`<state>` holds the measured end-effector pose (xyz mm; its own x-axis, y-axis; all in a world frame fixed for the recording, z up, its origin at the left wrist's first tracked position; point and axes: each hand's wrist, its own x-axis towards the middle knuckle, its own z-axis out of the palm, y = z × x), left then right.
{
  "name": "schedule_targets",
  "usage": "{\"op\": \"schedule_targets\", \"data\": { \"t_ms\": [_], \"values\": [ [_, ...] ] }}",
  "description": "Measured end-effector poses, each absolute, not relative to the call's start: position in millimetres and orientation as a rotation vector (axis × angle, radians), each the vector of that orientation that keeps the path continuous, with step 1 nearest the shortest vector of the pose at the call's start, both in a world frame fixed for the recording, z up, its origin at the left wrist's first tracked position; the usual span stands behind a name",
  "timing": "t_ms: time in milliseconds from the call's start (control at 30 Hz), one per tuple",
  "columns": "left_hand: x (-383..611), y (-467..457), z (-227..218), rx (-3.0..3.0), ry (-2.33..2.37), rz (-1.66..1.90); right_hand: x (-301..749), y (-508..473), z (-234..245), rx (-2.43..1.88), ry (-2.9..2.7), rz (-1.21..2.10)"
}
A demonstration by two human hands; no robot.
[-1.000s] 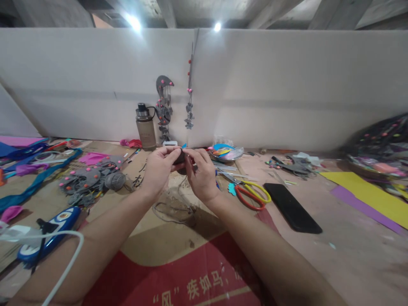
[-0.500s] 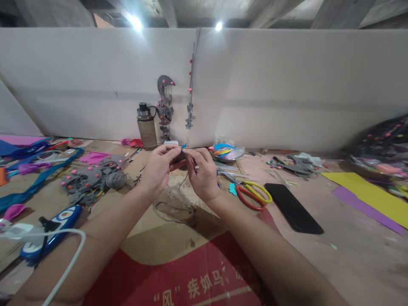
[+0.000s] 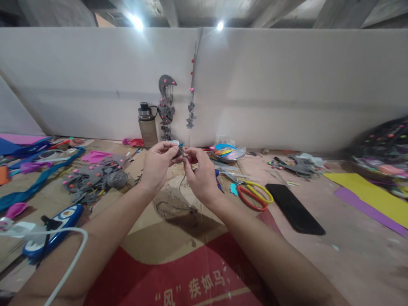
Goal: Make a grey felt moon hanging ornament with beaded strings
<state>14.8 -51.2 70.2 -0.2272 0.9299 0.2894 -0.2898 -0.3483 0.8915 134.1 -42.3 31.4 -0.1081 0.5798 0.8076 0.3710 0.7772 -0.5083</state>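
Observation:
Both hands are raised together over the cardboard-covered table (image 3: 153,238). My left hand (image 3: 158,166) pinches a small dark grey felt piece (image 3: 178,152) between thumb and fingers. My right hand (image 3: 200,175) is closed in a pinch right beside it, gripping a thin grey thread (image 3: 181,183) that hangs down to a loose tangle of thread (image 3: 174,208) lying on the cardboard under the hands. The fingertips of both hands nearly touch.
A blue glue gun (image 3: 47,231) with a white cable lies at the front left. Grey felt cut-outs with pink dots (image 3: 92,178) and a yarn ball are at the left. Scissors (image 3: 253,193), a black phone (image 3: 295,208), a bottle (image 3: 147,126) and coloured foam sheets (image 3: 371,195) surround the hands.
Both hands have risen slightly and turned. The dark felt piece is now more hidden between the fingertips, and the thread hangs a little higher.

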Motion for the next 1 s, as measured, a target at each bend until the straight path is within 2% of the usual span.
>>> {"op": "schedule_targets", "data": {
  "t_ms": [167,367,1000],
  "values": [
    [16,-52,70,1.117,0.918,1.718,135,-48,43,-0.814,-1.706,0.369],
    [19,-55,68,1.095,0.910,1.650,136,-46,48,-0.791,-1.562,0.719],
    [22,-55,62,1.093,0.880,1.566,143,-39,46,-0.886,-1.557,0.388]
  ]
}}
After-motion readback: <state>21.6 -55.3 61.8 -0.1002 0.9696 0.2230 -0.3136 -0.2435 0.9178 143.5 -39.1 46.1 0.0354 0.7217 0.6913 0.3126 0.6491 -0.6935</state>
